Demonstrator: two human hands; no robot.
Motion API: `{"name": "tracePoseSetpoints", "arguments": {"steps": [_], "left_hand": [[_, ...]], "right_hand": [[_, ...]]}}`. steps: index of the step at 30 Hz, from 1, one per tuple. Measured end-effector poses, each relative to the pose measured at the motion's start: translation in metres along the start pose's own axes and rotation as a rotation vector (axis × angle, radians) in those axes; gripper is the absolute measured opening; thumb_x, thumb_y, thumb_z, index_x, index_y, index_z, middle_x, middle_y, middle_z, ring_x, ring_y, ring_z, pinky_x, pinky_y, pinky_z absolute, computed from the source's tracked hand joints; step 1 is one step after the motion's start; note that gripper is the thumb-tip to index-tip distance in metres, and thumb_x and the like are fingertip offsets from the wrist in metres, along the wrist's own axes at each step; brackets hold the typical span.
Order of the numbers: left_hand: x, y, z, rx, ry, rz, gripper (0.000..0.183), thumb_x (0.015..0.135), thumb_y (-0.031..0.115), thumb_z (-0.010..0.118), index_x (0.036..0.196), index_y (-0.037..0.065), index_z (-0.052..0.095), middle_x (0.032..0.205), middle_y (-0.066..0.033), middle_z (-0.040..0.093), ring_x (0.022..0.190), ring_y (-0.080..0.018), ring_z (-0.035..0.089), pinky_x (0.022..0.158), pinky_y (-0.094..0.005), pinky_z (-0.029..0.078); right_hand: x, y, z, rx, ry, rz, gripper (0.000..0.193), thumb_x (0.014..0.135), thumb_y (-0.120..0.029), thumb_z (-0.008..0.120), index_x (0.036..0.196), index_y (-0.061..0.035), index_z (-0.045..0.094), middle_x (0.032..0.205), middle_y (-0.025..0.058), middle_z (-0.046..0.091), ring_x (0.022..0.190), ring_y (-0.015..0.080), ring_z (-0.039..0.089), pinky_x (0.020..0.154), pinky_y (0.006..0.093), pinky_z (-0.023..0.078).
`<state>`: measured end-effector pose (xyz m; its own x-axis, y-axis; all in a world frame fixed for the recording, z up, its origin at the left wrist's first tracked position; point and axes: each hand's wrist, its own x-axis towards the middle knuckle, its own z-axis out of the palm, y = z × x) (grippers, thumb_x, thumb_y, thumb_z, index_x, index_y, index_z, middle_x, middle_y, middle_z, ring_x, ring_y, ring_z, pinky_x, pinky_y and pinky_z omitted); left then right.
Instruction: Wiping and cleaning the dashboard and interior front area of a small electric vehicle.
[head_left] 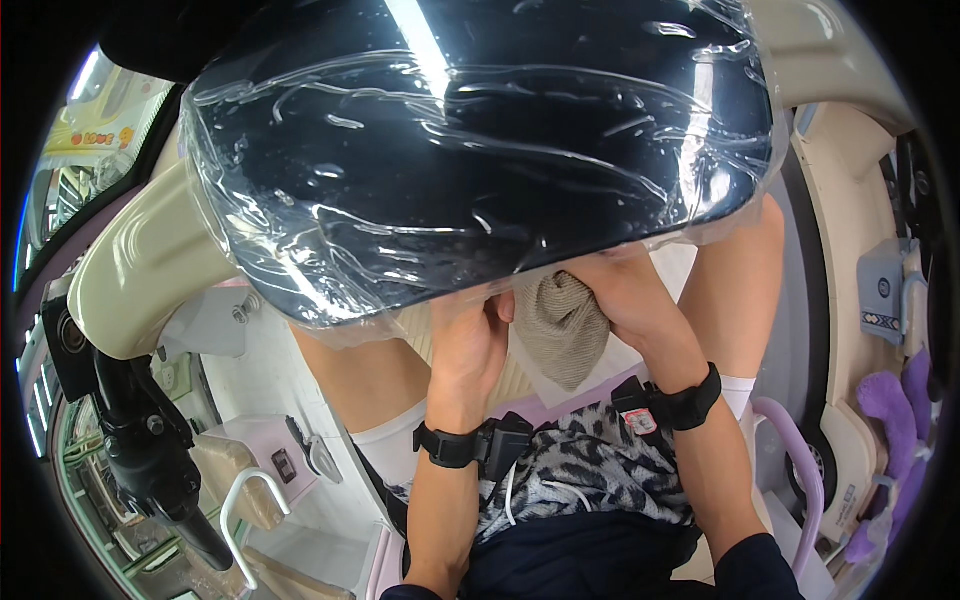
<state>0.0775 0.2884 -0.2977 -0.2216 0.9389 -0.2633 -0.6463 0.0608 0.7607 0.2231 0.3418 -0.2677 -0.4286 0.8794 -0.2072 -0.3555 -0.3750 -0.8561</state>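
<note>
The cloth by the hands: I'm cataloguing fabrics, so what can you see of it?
The cloth is grey-brown, finely ribbed, and looks knitted or woven. It is bunched in soft folds, narrowing to a blunt point toward the person. It shows just past the edge of the wrapped panel, against the right hand, its top partly hidden. Whether the left hand touches it is unclear.

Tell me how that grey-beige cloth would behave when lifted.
The grey-beige cloth would probably be floppy, since it bunches in soft folds beside the right hand. It's unlikely to slip easily, given its ribbed, matte surface. It seems unlikely to roll, tapering to a loose point.
</note>
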Motion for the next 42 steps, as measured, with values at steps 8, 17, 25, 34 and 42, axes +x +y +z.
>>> {"name": "tracePoseSetpoints", "arguments": {"steps": [8,17,25,34,42], "left_hand": [[-0.0008,0.0020,0.0048,-0.004,-0.003,0.007,0.025,0.098,0.027,0.058,0.109,0.005,0.061,0.097,-0.0006,0.062,0.060,-0.0046,0.043,0.053,-0.0185,0.037],[0.0005,-0.0005,0.0018,0.010,0.034,-0.002,0.031,0.097,0.030,0.059,0.114,0.003,0.061,0.103,-0.0041,0.065,0.060,-0.0041,0.043,0.053,-0.0183,0.037],[-0.0005,-0.0016,-0.0005,0.011,0.064,0.003,0.031,0.096,0.028,0.061,0.115,0.003,0.062,0.102,-0.0043,0.067,0.068,-0.0025,0.053,0.054,-0.0156,0.039],[-0.0012,-0.0016,-0.0024,-0.026,0.009,0.017,0.025,0.098,0.024,0.059,0.113,0.005,0.062,0.101,-0.0024,0.068,0.069,-0.0012,0.054,0.056,-0.0147,0.041],[-0.0012,-0.0023,-0.0034,-0.061,0.003,0.021,0.023,0.100,0.021,0.056,0.115,0.005,0.059,0.104,-0.0034,0.067,0.075,-0.0035,0.058,0.064,-0.0176,0.048]], "right_hand": [[0.0012,0.0008,-0.0026,-0.009,0.007,-0.010,0.020,0.093,-0.012,0.064,0.105,0.0036,0.068,0.093,0.0081,0.071,0.082,0.0115,0.066,0.073,0.0251,0.053],[0.0015,0.0001,-0.0006,0.034,0.015,0.014,0.018,0.092,-0.011,0.065,0.103,0.0032,0.069,0.091,0.0077,0.071,0.080,0.0112,0.066,0.071,0.0249,0.053],[0.0012,-0.0001,0.0028,0.014,0.036,0.010,0.017,0.091,-0.011,0.066,0.100,0.0033,0.069,0.089,0.0075,0.071,0.079,0.0112,0.066,0.070,0.0244,0.053],[0.0022,0.0019,0.0028,0.026,-0.001,-0.008,0.017,0.091,-0.012,0.066,0.099,0.0034,0.069,0.089,0.0070,0.071,0.079,0.0109,0.066,0.070,0.0243,0.053],[0.0016,0.0024,0.0053,0.019,0.021,-0.023,0.018,0.092,-0.011,0.065,0.100,0.0040,0.069,0.089,0.0067,0.071,0.080,0.0106,0.066,0.070,0.0241,0.052]]}}
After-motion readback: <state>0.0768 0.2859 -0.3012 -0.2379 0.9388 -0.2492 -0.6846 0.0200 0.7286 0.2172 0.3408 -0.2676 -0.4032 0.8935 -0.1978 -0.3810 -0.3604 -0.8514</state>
